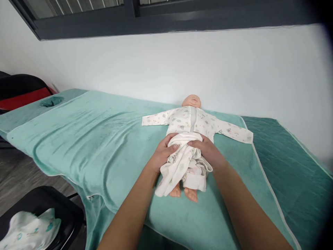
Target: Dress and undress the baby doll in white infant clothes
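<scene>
A baby doll (192, 101) lies on its back, its head toward the wall and its bare feet (190, 194) toward me. It wears a white printed baby top (179, 119) whose sleeves spread out to both sides. Over the doll's belly and legs, a bunched white printed garment (179, 163) is gathered between my hands. My left hand (165, 151) grips its left edge, thumb on top. On the other side, my right hand (206, 149) holds the upper right edge, thumb pressed on the cloth. The cloth hides the fingertips and the doll's legs.
A turquoise sheet (85, 128) with folds covers the bed, with a darker green cover (291, 166) at right. A white wall (156, 66) and window frame (156, 21) rise behind. At lower left, a black chair (59, 205) bears a printed white cloth (31, 229).
</scene>
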The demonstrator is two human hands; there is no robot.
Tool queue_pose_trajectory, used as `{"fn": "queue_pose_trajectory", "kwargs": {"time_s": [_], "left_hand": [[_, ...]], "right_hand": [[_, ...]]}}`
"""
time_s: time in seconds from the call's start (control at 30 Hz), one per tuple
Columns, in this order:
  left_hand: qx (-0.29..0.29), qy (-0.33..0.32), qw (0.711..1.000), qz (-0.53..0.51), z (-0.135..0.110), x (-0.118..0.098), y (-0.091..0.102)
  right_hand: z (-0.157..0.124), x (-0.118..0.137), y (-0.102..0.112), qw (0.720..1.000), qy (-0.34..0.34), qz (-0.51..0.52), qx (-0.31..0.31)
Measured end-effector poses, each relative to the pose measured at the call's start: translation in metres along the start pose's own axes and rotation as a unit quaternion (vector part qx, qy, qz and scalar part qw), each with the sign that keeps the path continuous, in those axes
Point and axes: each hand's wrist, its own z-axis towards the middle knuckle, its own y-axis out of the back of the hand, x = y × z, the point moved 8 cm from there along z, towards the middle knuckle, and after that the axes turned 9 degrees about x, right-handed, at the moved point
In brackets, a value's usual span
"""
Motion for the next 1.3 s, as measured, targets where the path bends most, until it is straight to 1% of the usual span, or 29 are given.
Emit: {"fn": "queue_pose_trajectory", "kwargs": {"time_s": [0.13, 0.23, 0.3, 0.4, 0.53, 0.67, 0.83, 0.9, 1.0, 1.13, 1.23, 1.3], "left_hand": [[0.042, 0.006, 0.998, 0.051, 0.0, -0.005, -0.009], [0.04, 0.02, 0.996, 0.075, -0.002, -0.008, -0.014], [0.031, 0.04, 0.997, 0.066, -0.004, -0.007, -0.014], [0.022, 0.056, 0.998, 0.014, -0.004, -0.001, -0.012], [0.007, 0.032, 0.999, -0.036, 0.001, 0.005, -0.002], [-0.004, 0.015, 0.999, -0.052, 0.002, 0.008, 0.004], [0.047, -0.004, 0.998, -0.031, -0.002, 0.001, -0.009], [0.052, -0.002, 0.999, -0.011, -0.007, -0.002, -0.013], [0.045, 0.016, 0.998, 0.04, -0.018, -0.005, -0.017], [0.015, 0.048, 0.99, 0.132, -0.03, -0.011, -0.024], [-0.02, 0.065, 0.99, 0.127, -0.031, -0.012, -0.027], [-0.064, 0.049, 0.991, 0.104, -0.029, -0.016, -0.022]], "right_hand": [[0.003, 0.0, 0.005, 0.999, 0.028, 0.032, -0.026], [0.003, 0.0, 0.007, 0.998, 0.032, 0.03, -0.039], [0.003, 0.001, 0.007, 0.999, 0.035, 0.013, -0.039], [0.003, 0.004, 0.004, 0.998, 0.046, -0.013, -0.033], [0.003, 0.007, -0.002, 0.997, 0.05, -0.052, -0.014], [0.002, 0.011, -0.008, 0.993, 0.069, -0.095, -0.004], [0.002, 0.017, -0.006, 0.987, 0.084, -0.138, -0.025], [0.002, 0.018, -0.005, 0.985, 0.09, -0.141, -0.033], [0.002, 0.019, -0.005, 0.985, 0.1, -0.139, -0.033], [0.001, 0.02, -0.009, 0.98, 0.122, -0.156, -0.023], [0.0, 0.019, -0.01, 0.981, 0.119, -0.155, -0.016], [-0.002, 0.017, -0.013, 0.986, 0.09, -0.139, 0.007]]}}
